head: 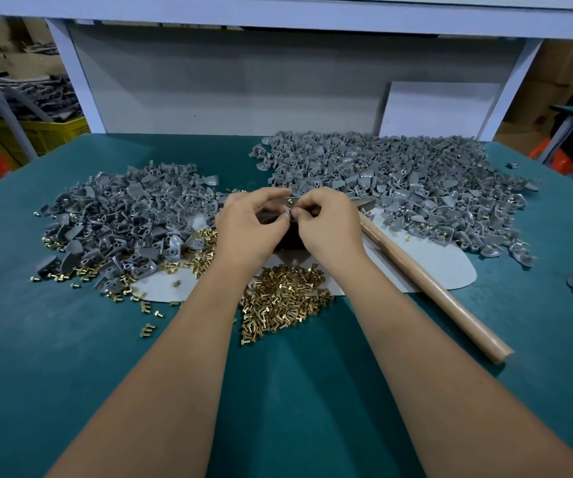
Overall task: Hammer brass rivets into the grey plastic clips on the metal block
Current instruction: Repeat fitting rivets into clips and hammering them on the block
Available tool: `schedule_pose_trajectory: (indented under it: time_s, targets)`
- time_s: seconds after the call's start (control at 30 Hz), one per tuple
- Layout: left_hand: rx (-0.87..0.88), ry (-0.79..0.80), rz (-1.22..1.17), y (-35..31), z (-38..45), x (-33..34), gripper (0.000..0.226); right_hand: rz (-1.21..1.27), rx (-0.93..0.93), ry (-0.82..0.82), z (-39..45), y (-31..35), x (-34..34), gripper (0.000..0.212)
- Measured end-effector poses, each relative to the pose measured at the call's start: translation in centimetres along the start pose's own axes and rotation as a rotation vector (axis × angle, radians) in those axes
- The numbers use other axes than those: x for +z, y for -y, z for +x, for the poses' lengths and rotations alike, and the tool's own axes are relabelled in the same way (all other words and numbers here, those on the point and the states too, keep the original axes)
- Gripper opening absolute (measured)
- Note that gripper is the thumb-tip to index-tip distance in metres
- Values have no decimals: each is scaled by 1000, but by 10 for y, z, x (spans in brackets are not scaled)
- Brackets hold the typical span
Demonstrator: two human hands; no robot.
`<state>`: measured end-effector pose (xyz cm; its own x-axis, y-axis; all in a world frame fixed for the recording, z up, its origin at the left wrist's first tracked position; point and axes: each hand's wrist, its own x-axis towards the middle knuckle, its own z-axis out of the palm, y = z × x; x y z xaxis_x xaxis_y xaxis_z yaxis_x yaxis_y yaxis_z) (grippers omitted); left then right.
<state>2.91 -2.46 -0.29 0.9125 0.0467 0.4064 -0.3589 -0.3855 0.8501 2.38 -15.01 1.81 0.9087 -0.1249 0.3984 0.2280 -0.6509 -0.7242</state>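
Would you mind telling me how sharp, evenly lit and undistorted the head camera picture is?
Head view: wide-angle bending bows the table edge and shelf; light is soft and even, without glare; hands and brass rivets are sharp; the far-right clips smear slightly.

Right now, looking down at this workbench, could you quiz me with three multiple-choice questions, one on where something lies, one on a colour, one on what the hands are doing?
1. Where does the hammer lie?
A. right of the hands
B. on the left pile
C. on the shelf

2. What colour is the table surface?
A. red
B. teal green
C. white

3. What are the left hand and right hand doing?
A. swinging the hammer
B. resting flat
C. pinching a small grey clip together

Answers: 1 A, its wooden handle runs down to the right; 2 B, the mat is teal; 3 C, both hands' fingertips meet on the clip.
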Motion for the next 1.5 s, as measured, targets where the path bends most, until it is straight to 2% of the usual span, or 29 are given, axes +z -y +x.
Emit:
schedule_pose_trajectory:
  time_s: [0.13,0.3,0.57,0.63,0.73,0.8,0.87,1.03,1.17,1.3,1.43,1.5]
  targets:
    - [-43,3,-45,-5,0,-2,34,52,-34,13,-5,-3,-3,13]
    - [-120,-25,-136,-11,-1,-4,32,224,75,-136,-4,-4,-9,31]
    - [-144,-26,-172,-10,0,-5,32,150,120,-210,1,-16,-15,33]
    - [-138,-28,-155,-9,0,-4,32,57,111,-230,2,-19,-18,34]
    - [-133,-28,-104,-6,0,-2,30,-258,87,-261,3,-25,-31,25]
    - [-129,-28,-76,-5,0,-2,29,-531,111,-196,1,-30,-40,27]
    - [-111,-37,-40,-4,0,-2,27,-700,173,-77,-2,-35,-46,32]
    - [-82,-113,128,-4,-4,-1,16,-833,286,63,-7,-40,-49,31]
    - [-41,-130,200,-4,-5,0,8,-812,300,67,-5,-42,-50,29]
    - [-44,-146,228,-5,-6,2,6,-783,252,-18,0,-30,-53,22]
    - [-59,-150,301,-7,-7,3,9,-735,125,-108,0,-16,-63,31]
    - [-75,-152,352,-8,-7,4,10,-621,73,-100,-4,-10,-68,47]
